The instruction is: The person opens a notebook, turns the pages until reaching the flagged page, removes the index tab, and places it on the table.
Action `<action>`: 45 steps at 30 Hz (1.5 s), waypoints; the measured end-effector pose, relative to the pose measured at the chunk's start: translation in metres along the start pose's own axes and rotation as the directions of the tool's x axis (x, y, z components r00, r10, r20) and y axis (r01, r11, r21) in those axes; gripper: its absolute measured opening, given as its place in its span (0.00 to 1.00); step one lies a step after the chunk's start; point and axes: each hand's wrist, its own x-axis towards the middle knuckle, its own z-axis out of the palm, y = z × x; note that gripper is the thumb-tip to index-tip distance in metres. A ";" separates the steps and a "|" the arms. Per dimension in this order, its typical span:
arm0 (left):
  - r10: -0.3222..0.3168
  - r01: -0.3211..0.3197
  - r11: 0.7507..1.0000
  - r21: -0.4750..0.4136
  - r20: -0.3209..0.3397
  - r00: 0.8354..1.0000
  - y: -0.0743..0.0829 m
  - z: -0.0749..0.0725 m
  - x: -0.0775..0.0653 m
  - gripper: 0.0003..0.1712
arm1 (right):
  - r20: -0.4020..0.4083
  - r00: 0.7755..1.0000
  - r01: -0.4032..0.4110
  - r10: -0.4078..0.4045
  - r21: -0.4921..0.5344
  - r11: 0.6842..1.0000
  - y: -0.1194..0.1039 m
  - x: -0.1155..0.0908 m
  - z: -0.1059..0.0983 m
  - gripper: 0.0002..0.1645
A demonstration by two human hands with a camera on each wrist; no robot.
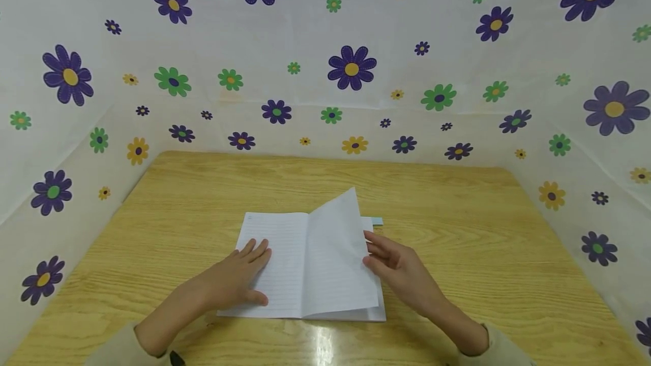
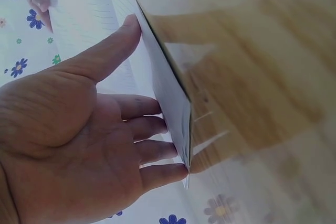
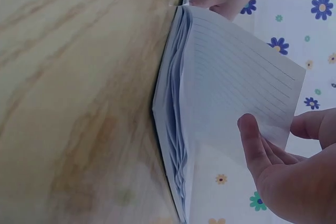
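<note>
Head: left hand [image 1: 235, 277] on notebook [image 1: 305, 275]

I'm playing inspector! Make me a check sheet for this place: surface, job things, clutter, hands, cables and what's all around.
Surface: table, wood-patterned, with a shiny spot near the front.
Job things: notebook open; one lined page lifted on the right; pale blue strip poking past the top.
Clutter: nothing seen.
Hands: left hand rests on the notebook's left side; right hand holds the lifted page's outer edge.
Cables: nothing seen.
Surroundings: white sheet with colourful flowers.
</note>
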 end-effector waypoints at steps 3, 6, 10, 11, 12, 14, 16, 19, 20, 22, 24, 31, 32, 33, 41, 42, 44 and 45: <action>-0.010 0.010 1.000 -0.012 0.001 1.000 0.001 0.000 -0.001 0.57 | 0.011 1.000 0.004 -0.004 0.005 1.000 -0.003 0.002 0.000 0.33; -0.015 0.015 1.000 -0.019 -0.002 1.000 0.002 -0.001 -0.002 0.57 | 0.022 1.000 -0.008 0.008 0.011 1.000 -0.005 0.004 0.001 0.33; -0.016 0.015 1.000 -0.019 -0.014 1.000 0.002 0.000 -0.002 0.56 | 0.032 0.999 -0.014 0.013 0.018 1.000 -0.008 0.007 0.003 0.33; -0.016 0.015 1.000 -0.019 -0.018 1.000 0.001 0.001 -0.002 0.56 | 0.041 0.999 -0.006 0.005 0.031 1.000 -0.008 0.008 0.004 0.33; -0.016 0.016 1.000 -0.021 -0.021 1.000 0.001 0.001 -0.002 0.56 | 0.049 0.999 0.001 -0.003 0.041 0.999 -0.008 0.008 0.004 0.33; -0.018 0.018 1.000 -0.022 -0.026 0.999 0.000 0.002 -0.001 0.56 | 0.064 0.998 0.012 -0.015 0.058 0.998 -0.010 0.009 0.006 0.32; -0.016 0.016 1.000 -0.024 -0.031 0.999 0.000 0.003 -0.001 0.56 | 0.077 0.997 0.013 -0.018 0.074 0.997 -0.012 0.011 0.008 0.32; -0.017 0.016 0.999 -0.032 -0.033 0.999 0.001 0.003 -0.001 0.56 | 0.084 0.996 0.009 -0.014 0.066 0.998 -0.013 0.014 0.010 0.31; -0.018 0.017 0.999 -0.035 -0.034 0.999 0.001 0.003 -0.001 0.56 | 0.086 0.996 0.007 -0.012 0.063 0.998 -0.013 0.015 0.011 0.31; -0.020 0.019 0.999 -0.040 -0.035 0.999 0.001 0.003 -0.001 0.56 | 0.094 0.996 0.006 -0.012 0.065 0.998 -0.014 0.017 0.013 0.31; -0.029 0.028 0.999 -0.047 -0.035 0.999 0.001 0.003 -0.002 0.56 | 0.108 0.994 0.012 -0.020 0.070 0.997 -0.014 0.019 0.015 0.31; -0.049 0.047 0.998 -0.031 -0.052 0.997 -0.003 0.005 -0.003 0.53 | 0.144 0.988 0.037 -0.046 0.064 0.997 -0.013 0.023 0.023 0.33; -0.052 0.051 0.998 -0.026 -0.056 0.997 -0.003 0.005 -0.003 0.52 | 0.148 0.988 0.039 -0.047 0.063 0.997 -0.013 0.024 0.024 0.33; -0.055 0.054 0.998 -0.021 -0.062 0.997 -0.004 0.004 -0.003 0.51 | 0.152 0.987 0.041 -0.050 0.064 0.997 -0.014 0.024 0.025 0.33; -0.023 0.021 1.000 -0.013 -0.129 0.991 -0.007 -0.006 -0.007 0.46 | 0.199 0.975 0.075 -0.094 0.097 0.992 -0.015 0.032 0.033 0.31; -0.022 0.020 1.000 -0.014 -0.141 0.990 -0.007 -0.007 -0.007 0.46 | 0.206 0.973 0.082 -0.101 0.094 0.992 -0.016 0.033 0.034 0.30; -0.026 0.023 1.000 -0.020 -0.167 0.986 -0.006 -0.011 -0.008 0.45 | 0.217 0.970 0.094 -0.111 0.088 0.992 -0.016 0.034 0.036 0.29; -0.031 0.027 0.999 -0.021 -0.181 0.983 -0.006 -0.012 -0.008 0.44 | 0.221 0.969 0.098 -0.114 0.082 0.992 -0.017 0.034 0.037 0.29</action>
